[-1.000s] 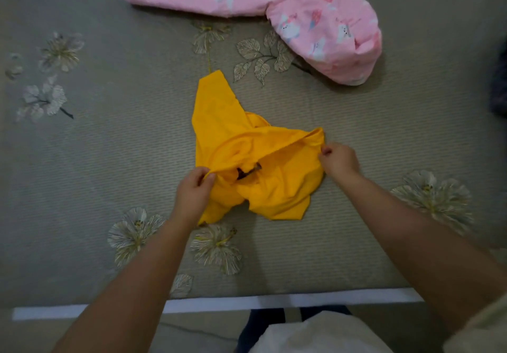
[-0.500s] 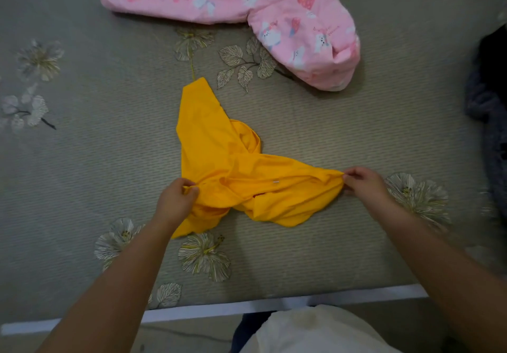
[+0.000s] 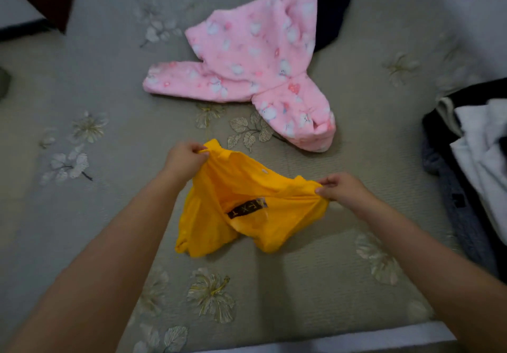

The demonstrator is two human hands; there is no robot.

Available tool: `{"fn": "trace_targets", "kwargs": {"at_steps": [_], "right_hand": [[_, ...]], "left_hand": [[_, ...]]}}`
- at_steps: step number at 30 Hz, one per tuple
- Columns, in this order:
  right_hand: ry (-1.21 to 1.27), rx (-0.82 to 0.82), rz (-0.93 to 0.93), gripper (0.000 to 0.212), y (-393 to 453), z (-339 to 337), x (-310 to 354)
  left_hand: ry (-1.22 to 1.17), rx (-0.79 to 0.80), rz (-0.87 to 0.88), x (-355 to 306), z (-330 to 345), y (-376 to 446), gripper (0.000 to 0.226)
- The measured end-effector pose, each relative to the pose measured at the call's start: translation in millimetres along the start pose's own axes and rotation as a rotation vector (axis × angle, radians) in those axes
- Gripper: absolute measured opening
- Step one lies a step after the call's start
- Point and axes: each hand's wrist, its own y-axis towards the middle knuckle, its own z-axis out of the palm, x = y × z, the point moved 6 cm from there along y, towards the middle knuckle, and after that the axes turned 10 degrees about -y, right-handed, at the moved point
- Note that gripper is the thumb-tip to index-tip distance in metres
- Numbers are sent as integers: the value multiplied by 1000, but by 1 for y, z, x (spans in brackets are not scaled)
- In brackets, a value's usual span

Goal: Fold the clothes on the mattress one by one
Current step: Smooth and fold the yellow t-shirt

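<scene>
A small yellow garment (image 3: 241, 188) hangs bunched between my hands over the middle of the grey flowered mattress (image 3: 115, 215). A black label with letters shows on its inner side. My left hand (image 3: 183, 159) pinches its upper left edge. My right hand (image 3: 341, 189) pinches its right edge, lower than the left. The garment's bottom sags onto the mattress.
A pink fleece garment (image 3: 252, 67) with a cartoon print lies spread behind the yellow one. A heap of black, white and grey clothes (image 3: 472, 155) sits at the right edge. Dark clothing (image 3: 332, 4) lies at the back. The mattress's white front edge (image 3: 356, 341) runs along the bottom.
Both hands lifted the yellow garment off the mattress and opened it out; the left hand went up and away, and the black label came into sight. The camera tilted up, showing more of the bed.
</scene>
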Motion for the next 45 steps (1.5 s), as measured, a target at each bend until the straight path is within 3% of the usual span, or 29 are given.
{"fn": "trace_targets", "kwargs": {"at_steps": [3, 6, 12, 15, 17, 22, 27, 31, 35, 38, 40, 43, 45], "right_hand": [[-134, -77, -126, 17, -16, -31, 60], [-132, -225, -270, 15, -53, -62, 121], [-155, -537, -545, 5, -136, -134, 243], [-199, -624, -628, 2, -178, -159, 295], [-220, -714, -659, 2, -203, -177, 316], [-368, -892, -631, 18, -252, -216, 347], [-436, -1087, -525, 22, -281, -233, 371], [-610, -1309, -530, 26, -301, -223, 393], [-806, -1563, -651, 17, -321, -200, 418], [-815, -1694, -740, 10, -336, -182, 427], [-807, -1703, -730, 11, -333, -178, 430], [-759, -1566, -686, 20, -311, -175, 431], [-730, -1566, -754, 20, -304, -168, 433]], "left_hand": [[91, -91, 201, -66, -43, -9, 12], [33, -189, 373, -131, -94, -29, 19], [-87, -287, 380, -223, -181, -77, 15], [-171, -335, 492, -254, -229, -104, 32], [-131, -280, 588, -269, -251, -123, 26], [134, -163, 637, -264, -291, -153, 24], [116, -287, 652, -258, -338, -169, 30], [70, -522, 798, -253, -374, -185, 21], [407, -941, 973, -261, -381, -216, 9], [405, -1084, 883, -258, -389, -222, 14], [317, -1098, 764, -250, -394, -217, 21], [238, -1135, 708, -236, -394, -218, 23], [105, -1144, 675, -223, -396, -218, 22]]}}
